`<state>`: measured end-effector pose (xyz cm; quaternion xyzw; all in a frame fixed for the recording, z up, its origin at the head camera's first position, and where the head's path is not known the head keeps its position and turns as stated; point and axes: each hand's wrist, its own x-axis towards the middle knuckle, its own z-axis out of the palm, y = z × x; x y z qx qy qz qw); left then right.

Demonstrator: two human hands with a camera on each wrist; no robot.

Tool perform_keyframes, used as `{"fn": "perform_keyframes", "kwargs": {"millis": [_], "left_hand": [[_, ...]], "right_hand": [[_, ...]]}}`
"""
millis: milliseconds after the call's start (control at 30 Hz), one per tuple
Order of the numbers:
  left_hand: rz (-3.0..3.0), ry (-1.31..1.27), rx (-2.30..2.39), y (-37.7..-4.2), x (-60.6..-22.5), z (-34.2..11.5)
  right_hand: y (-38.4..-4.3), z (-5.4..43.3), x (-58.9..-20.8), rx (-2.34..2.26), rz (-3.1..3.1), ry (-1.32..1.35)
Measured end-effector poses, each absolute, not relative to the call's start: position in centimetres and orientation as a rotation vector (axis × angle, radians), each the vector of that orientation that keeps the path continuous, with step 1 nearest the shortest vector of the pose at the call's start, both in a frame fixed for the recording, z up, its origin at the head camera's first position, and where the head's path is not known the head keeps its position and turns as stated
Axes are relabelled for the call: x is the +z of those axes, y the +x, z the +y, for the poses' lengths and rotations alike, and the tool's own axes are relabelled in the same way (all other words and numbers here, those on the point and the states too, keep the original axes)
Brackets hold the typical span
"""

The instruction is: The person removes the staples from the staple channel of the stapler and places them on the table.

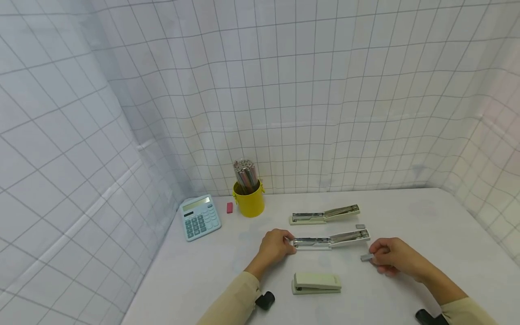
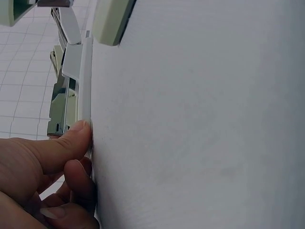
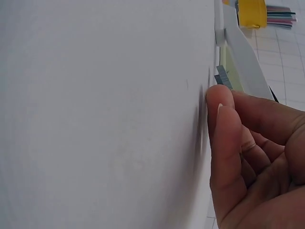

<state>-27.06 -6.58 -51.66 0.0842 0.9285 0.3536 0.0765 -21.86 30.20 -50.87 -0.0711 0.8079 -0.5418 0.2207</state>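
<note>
A white stapler [image 1: 313, 247] lies opened flat, its top arm swung out to the right. My left hand [image 1: 276, 246] grips the left end of its base, the thumb [image 2: 71, 140] against the edge in the left wrist view. To the right, my right hand [image 1: 396, 258] pinches a short grey strip of staples [image 1: 367, 257] between thumb and fingertips, off the stapler's right end. Its end pokes past the fingertips in the right wrist view. Another staple strip [image 1: 359, 226] lies behind the white stapler's raised arm.
A second opened stapler [image 1: 307, 221], pale green, lies behind the white one. Nearer me is a closed pale green stapler [image 1: 317, 280]. At the back left are a blue calculator [image 1: 200, 217], a red eraser-like block [image 1: 229, 207] and a yellow bucket [image 1: 251, 205] of pencils.
</note>
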Motion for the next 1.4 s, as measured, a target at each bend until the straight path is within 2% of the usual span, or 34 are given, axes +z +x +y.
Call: {"fn": "perform_keyframes", "kwargs": {"millis": [567, 833, 1133, 1400], "left_hand": [[2.788, 0.256, 1.06, -26.9, -51.5, -7.0], [2.811, 0.342, 1.063, -26.7, -51.2, -7.3], [2.595, 0.342, 1.253, -23.2, -49.5, -9.7], [2.478, 0.451, 1.172, -19.1, -49.7, -11.2]], "right_hand": [[-21.8, 29.5, -51.0, -1.305, 2.468, -0.202], [-20.8, 30.0, -48.2, -1.157, 2.634, -0.135], [-18.6, 26.5, -44.0, -1.255, 2.54, -0.483], [-18.2, 21.5, -44.6, -1.309, 2.444, -0.779]]}}
